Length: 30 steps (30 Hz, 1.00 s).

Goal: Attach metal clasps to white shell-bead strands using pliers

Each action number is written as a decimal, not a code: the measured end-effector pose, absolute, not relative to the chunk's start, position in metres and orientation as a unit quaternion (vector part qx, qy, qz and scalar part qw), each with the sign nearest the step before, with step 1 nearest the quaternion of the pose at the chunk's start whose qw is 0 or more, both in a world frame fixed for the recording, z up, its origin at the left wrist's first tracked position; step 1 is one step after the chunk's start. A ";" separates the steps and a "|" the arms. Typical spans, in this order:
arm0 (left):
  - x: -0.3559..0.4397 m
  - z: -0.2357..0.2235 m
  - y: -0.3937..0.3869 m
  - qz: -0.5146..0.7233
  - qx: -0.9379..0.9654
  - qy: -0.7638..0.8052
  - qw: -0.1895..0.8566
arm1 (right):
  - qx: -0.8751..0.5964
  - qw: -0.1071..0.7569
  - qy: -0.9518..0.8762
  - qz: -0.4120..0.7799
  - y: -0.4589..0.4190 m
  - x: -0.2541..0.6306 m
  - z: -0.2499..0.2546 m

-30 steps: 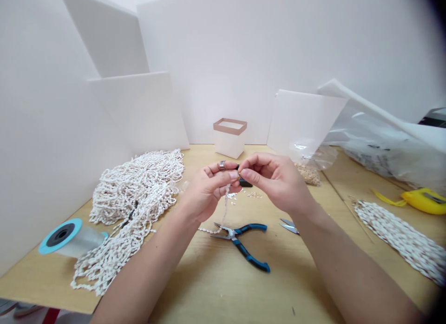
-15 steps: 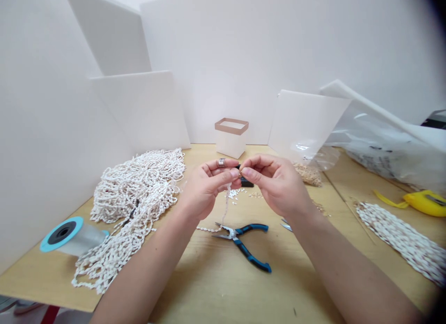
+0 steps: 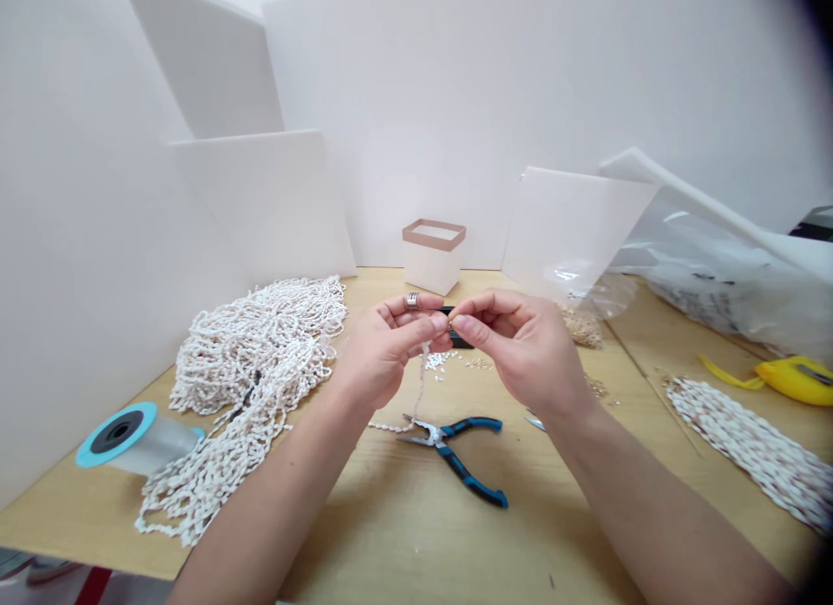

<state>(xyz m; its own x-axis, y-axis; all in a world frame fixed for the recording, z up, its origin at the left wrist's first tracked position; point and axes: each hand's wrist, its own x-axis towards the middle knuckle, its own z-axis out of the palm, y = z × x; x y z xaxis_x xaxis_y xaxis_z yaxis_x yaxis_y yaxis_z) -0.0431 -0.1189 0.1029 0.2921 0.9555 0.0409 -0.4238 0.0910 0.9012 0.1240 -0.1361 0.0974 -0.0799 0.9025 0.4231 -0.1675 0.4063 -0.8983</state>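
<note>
Between thumb and fingers, my left hand [image 3: 403,340] pinches the end of a strand of white beads [image 3: 423,384], which hangs down to the table. My right hand [image 3: 514,336] is closed in a pinch on a tiny gold-coloured piece [image 3: 450,322], right against the left fingertips; its exact kind is too small to make out. Below the hands lie pliers [image 3: 449,440] with blue and black handles, jaws apart, the strand passing by their tips. Small white beads [image 3: 439,360] and small gold-coloured pieces [image 3: 480,364] are scattered beyond, near a black object [image 3: 463,340] partly hidden by my fingers.
A heap of white bead strands [image 3: 260,353] and a spool of clear line [image 3: 140,440] are at left. A small box [image 3: 433,266] stands at the back. To the right are a bundle of strands [image 3: 748,440], a yellow tape measure [image 3: 797,379] and plastic bags [image 3: 709,301].
Both hands stay pinched together in nearly the same place. The view has shifted very slightly; nothing else has visibly moved.
</note>
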 end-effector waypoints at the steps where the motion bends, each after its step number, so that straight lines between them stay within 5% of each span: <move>1: -0.043 0.103 -0.119 0.512 0.437 0.300 0.676 | -0.316 0.604 -0.587 0.438 -0.137 0.124 0.098; 16: -0.042 0.105 -0.121 0.531 0.405 0.273 0.693 | -0.336 0.597 -0.677 0.269 -0.140 0.121 0.092; 30: -0.042 0.104 -0.120 0.519 0.418 0.282 0.690 | -0.272 0.611 -0.565 0.484 -0.130 0.116 0.087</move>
